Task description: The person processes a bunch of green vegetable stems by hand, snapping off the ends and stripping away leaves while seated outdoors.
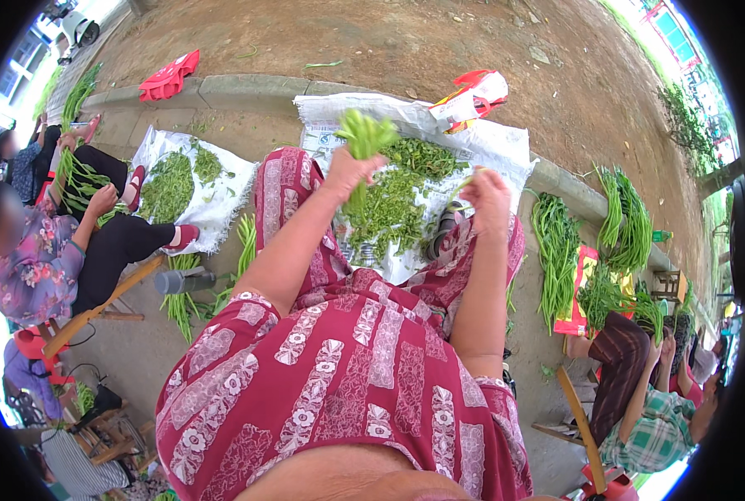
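Note:
My left hand (355,173) is wrapped around a bunch of green leafy-vegetable stems (364,134), whose pale cut ends fan out above my fist. To its right, my right hand (488,199) is raised near my right knee with the fingers pinched together. A thin bit of green stem seems to show at those fingertips, partly hidden and blurred. Below and between both hands, picked green leaves (387,204) lie in a loose heap on a white woven sack sheet (326,108). The heap's near part spreads between my legs.
A red-and-white plastic bag (470,100) rests on the sheet's far edge by the curb (251,90). Long green bundles (554,259) lie at the right. A grey bottle (184,280) stands at the left. People (34,250) sit on both sides; one has another leaf-covered sheet (226,192).

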`<state>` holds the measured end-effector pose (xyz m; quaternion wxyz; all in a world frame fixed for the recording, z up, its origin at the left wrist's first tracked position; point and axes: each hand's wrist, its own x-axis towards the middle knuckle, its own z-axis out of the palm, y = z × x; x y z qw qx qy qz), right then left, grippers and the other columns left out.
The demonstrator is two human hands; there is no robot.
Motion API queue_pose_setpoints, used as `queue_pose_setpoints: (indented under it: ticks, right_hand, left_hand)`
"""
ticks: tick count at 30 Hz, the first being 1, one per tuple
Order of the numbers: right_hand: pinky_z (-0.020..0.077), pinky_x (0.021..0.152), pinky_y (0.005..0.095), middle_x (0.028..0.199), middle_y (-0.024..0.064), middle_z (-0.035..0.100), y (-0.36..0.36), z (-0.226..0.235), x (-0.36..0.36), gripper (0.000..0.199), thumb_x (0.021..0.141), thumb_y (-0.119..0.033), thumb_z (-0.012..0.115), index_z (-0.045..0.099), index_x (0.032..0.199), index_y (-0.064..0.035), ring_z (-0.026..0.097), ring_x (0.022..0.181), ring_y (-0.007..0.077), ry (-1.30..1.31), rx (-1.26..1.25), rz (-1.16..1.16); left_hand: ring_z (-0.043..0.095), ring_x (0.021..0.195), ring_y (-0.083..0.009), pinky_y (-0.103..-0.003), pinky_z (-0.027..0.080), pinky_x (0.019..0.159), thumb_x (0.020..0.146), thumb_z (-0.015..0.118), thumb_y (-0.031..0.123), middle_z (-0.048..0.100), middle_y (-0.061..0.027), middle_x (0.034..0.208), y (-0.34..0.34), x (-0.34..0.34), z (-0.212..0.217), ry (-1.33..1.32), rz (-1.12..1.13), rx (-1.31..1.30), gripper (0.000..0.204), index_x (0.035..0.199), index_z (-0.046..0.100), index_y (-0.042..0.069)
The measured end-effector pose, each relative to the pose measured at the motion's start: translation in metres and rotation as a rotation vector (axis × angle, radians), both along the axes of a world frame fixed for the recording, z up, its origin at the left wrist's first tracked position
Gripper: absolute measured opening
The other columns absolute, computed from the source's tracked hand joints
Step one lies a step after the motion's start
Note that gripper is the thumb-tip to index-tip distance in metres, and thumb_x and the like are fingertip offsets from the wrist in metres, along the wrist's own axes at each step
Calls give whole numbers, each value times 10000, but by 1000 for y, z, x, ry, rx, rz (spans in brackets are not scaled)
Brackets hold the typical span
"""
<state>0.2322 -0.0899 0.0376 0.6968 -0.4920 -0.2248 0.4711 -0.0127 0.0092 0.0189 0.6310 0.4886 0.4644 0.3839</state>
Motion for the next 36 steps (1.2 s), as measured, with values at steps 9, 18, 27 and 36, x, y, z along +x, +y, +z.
queue_pose_setpoints:
  ticks: [9, 18, 27, 36]
  right_hand:
    - [498, 481, 223, 698, 25, 600, 9, -2, -41, 98, 825, -104, 635, 583, 869, -34, 579, 552, 94, -146, -99, 279]
    - [473, 490, 201, 703, -7, 578, 12, -11, -42, 97, 805, -87, 650, 579, 852, -40, 541, 587, 62, -302, -103, 286]
    - [458, 515, 198, 713, -3, 586, 6, 0, -37, 97, 812, -76, 626, 591, 878, -14, 546, 604, 56, -388, -139, 370]
    - [497, 667, 368, 811, 133, 633, 5, 10, -28, 145, 799, -113, 577, 635, 909, -39, 615, 725, 289, -1371, 96, 392]
  left_hand:
    - [617, 743, -186, -344, 506, 686, 764, 677, 99, 646, -117, 870, -44, 28, -9, -263, -428, -255, 305, 1034, 580, -4]
    - [634, 717, -228, -339, 527, 604, 772, 649, 58, 636, -133, 841, -45, 22, -11, -371, -478, -441, 267, 1014, 545, 15]
    - [567, 569, -150, -276, 471, 478, 743, 665, 38, 594, -70, 689, -38, 13, -7, -42, -429, -259, 173, 894, 590, -1]
    - [534, 536, -131, -265, 452, 447, 745, 663, 45, 563, -49, 661, -21, 0, -4, -7, -385, -241, 136, 847, 584, 6]
